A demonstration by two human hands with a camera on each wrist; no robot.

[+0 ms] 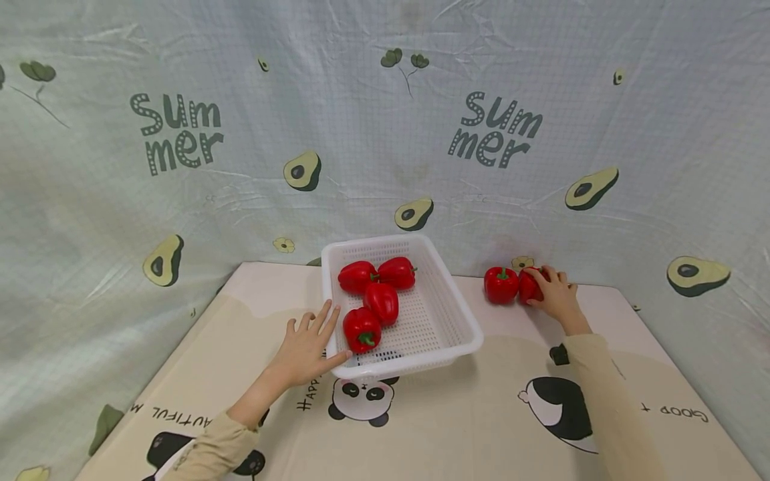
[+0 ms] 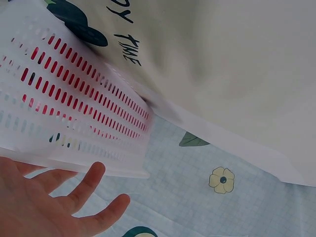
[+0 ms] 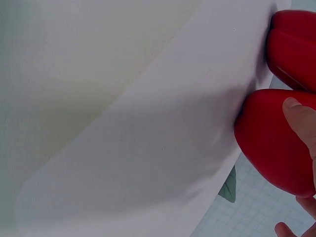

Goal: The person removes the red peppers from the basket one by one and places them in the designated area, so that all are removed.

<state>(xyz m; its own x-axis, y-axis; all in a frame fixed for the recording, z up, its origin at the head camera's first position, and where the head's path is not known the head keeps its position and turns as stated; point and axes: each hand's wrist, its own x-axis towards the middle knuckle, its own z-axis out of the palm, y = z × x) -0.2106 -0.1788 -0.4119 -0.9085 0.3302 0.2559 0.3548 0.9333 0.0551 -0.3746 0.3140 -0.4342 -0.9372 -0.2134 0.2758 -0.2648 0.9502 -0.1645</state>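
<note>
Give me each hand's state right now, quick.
Left hand: open, fingers spread at the white basket's rim.
Right hand: closed, gripping the rightmost red pepper.

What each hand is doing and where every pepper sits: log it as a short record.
basket: white, perforated basket, on the table
inside basket: four red peppers
outside basket: two red peppers, side by side, right of the basket
left hand: left hand, fingers spread at the basket's left rim; contact unclear
right hand: right hand grips the farther-right pepper
backdrop: pale cloth with avocado and "summer" prints
</note>
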